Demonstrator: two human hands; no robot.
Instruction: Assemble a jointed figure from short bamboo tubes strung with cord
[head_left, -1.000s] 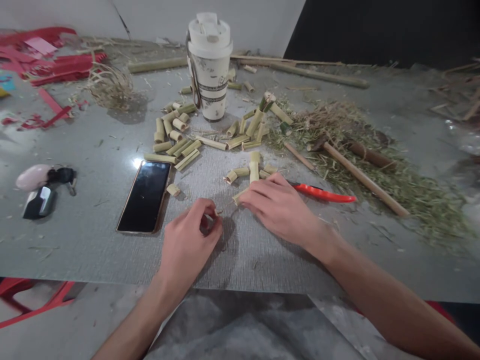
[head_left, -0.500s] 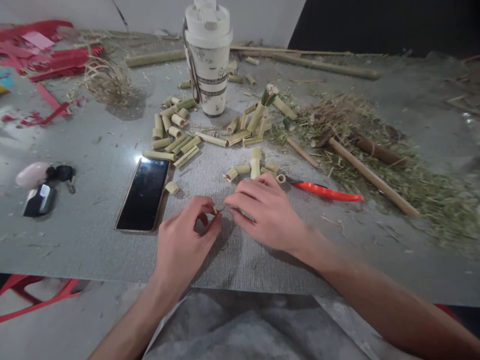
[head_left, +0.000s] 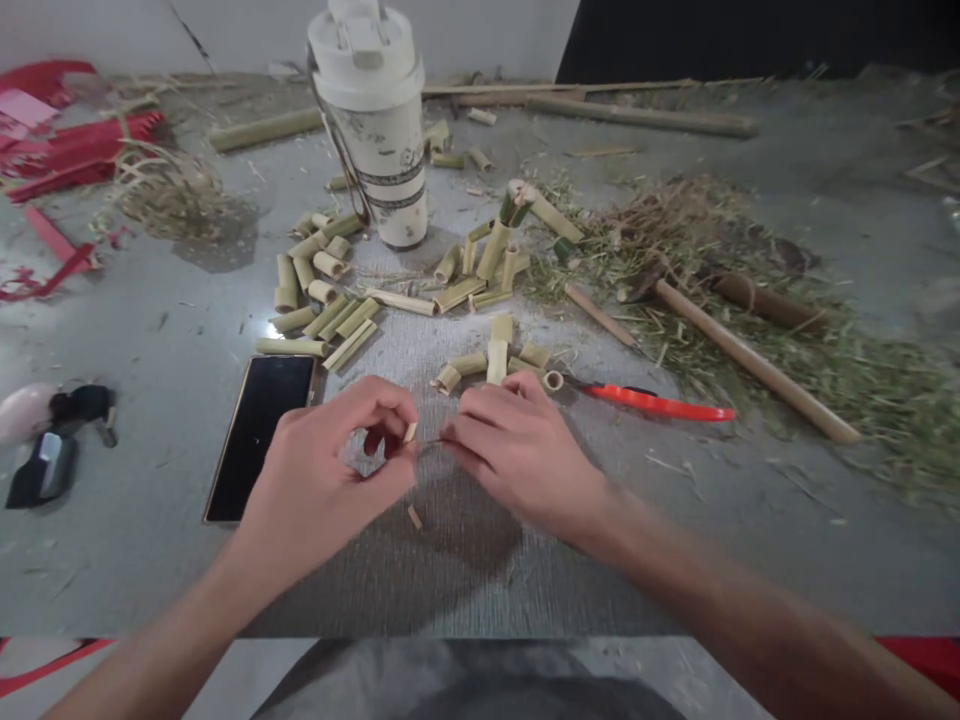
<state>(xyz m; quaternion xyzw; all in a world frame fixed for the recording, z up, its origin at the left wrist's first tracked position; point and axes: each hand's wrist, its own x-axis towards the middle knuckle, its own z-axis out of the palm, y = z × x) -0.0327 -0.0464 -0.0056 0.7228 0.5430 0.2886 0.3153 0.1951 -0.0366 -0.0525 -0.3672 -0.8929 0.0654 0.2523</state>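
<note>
My left hand (head_left: 330, 465) pinches a small pale piece of bamboo (head_left: 410, 432) between thumb and fingertips. Close beside it on the right, my right hand (head_left: 525, 455) has its fingers pinched at the end of a thin dark strand (head_left: 430, 442) that spans the gap between the hands. On the table below them lies a small sliver (head_left: 414, 517). Just beyond the right hand, short bamboo tubes form a little figure, with an upright pale piece (head_left: 498, 358) in the middle. A phone (head_left: 259, 430) lies partly behind my left hand.
Cut bamboo pieces (head_left: 337, 320) lie around a white lidded cup (head_left: 386, 160). To the right are red-handled cutters (head_left: 660, 402), a wooden-handled tool (head_left: 757, 360) and a heap of shavings (head_left: 840, 370). Keys (head_left: 79, 405) and a woven ball (head_left: 176, 195) are at left.
The view has shifted, and my hands are slightly farther apart. The pale piece in my left fingers shows more clearly. A sliver now shows on the table beneath the hands.
</note>
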